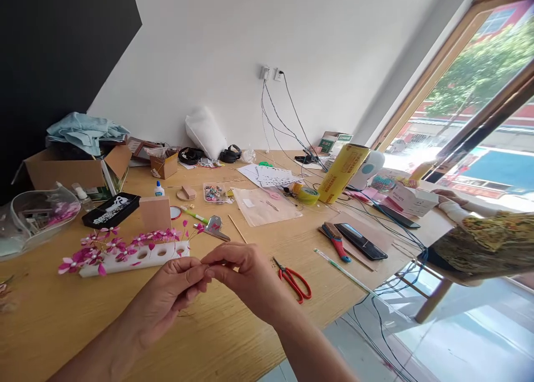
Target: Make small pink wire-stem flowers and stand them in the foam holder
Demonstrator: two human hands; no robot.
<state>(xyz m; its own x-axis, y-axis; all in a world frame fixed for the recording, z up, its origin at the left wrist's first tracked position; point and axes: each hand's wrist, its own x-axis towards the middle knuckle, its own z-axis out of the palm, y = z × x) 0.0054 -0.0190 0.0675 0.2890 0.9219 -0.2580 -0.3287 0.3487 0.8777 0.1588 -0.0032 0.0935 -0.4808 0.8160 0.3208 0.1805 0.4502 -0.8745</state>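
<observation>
Both hands meet fingertip to fingertip above the near part of the table. My left hand (177, 284) is closed in a pinch, and so is my right hand (240, 268). Whatever lies between the fingers is hidden or too small to name. Just behind the left fingers stands a white foam block (125, 264) with round holes. Magenta flowers (125, 248) on thin stems rise from it, and a few petals show right above the hands. To the right of my right hand lie red-handled pliers (294, 282), their jaws toward the back.
Behind the hands are a thin wooden stick (237, 229), a metal clip (216, 226), a glue bottle (159, 189) and a bead box (214, 193). A red-blue-handled tool (337, 242) and a yellow roll (344, 173) stand right. Another person's arm (471, 207) reaches in at far right; cables (400, 226) trail off the edge.
</observation>
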